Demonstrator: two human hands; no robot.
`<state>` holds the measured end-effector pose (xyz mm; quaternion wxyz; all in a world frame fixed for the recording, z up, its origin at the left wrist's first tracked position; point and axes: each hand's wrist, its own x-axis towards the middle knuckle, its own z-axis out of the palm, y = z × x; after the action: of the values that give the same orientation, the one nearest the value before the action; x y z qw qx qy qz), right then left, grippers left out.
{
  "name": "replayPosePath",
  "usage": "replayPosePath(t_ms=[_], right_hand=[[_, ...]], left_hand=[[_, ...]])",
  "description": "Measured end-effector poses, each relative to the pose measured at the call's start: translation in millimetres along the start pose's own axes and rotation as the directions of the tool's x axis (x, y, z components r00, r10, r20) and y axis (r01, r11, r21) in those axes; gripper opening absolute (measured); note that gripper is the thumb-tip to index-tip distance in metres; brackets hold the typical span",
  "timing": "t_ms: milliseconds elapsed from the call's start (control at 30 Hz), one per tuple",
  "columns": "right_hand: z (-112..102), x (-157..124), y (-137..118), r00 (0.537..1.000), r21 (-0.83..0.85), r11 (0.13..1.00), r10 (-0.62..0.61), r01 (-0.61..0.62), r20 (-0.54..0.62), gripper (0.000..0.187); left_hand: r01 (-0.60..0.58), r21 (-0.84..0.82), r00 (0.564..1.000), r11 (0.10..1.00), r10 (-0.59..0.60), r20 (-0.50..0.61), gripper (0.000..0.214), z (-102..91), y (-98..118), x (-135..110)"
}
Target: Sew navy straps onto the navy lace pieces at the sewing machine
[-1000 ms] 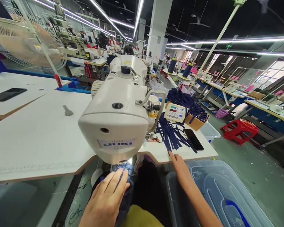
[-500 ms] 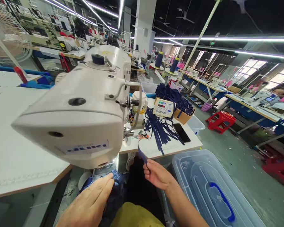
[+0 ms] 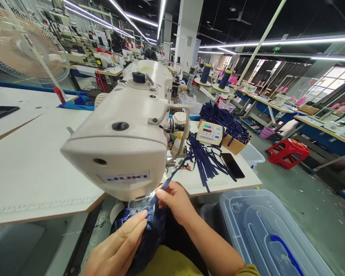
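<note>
Narrow navy strip [image 3: 172,176], flat and slanting, sits at the right of the sewing machine [image 3: 126,147]; right hand [image 3: 176,201] pinches it near its lower end, thumb against fingers. Left hand [image 3: 119,243], fingers together, nearly straight, lies on crinkled blue fabric [image 3: 151,222] below the machine; can't tell if it grips. White tabletop [image 3: 40,168] around machine; strip bundle [image 3: 204,163], phone [image 3: 232,165] right of it. Fan [image 3: 31,50] beyond, left; red stool [image 3: 289,151] far right.
</note>
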<state>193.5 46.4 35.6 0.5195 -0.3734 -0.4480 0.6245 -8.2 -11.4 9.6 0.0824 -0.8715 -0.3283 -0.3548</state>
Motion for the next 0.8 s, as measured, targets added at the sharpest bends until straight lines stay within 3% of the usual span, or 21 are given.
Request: replayPosePath(t_ms=[167, 300, 400, 600, 800], right_hand=[[5, -7, 5, 0.991, -0.263, 0.957, -0.132, 0.124, -0.012, 0.013], [5, -6, 2, 0.997, -0.204, 0.976, -0.062, 0.071, 0.05, 0.012], [4, -1, 3, 0.997, -0.174, 0.983, -0.049, 0.058, 0.059, 0.01], [3, 4, 16, 0.997, -0.226, 0.971, -0.079, 0.081, 0.015, 0.018], [4, 2, 15, 0.996, -0.255, 0.963, -0.084, 0.086, 0.019, 0.018]], left_hand=[[-0.034, 0.054, 0.999, 0.998, 0.036, -0.02, 0.038, 0.6, 8, 7], [0.07, 0.046, 0.994, 0.996, -0.065, -0.092, 0.04, 2.4, 20, 17], [0.15, 0.024, 0.986, 0.988, -0.148, -0.079, 0.039, 4.0, 26, 21], [0.056, 0.063, 0.995, 0.996, -0.051, -0.084, 0.041, 5.8, 25, 16], [0.105, 0.033, 0.994, 0.994, -0.104, -0.027, 0.036, 4.7, 26, 13]])
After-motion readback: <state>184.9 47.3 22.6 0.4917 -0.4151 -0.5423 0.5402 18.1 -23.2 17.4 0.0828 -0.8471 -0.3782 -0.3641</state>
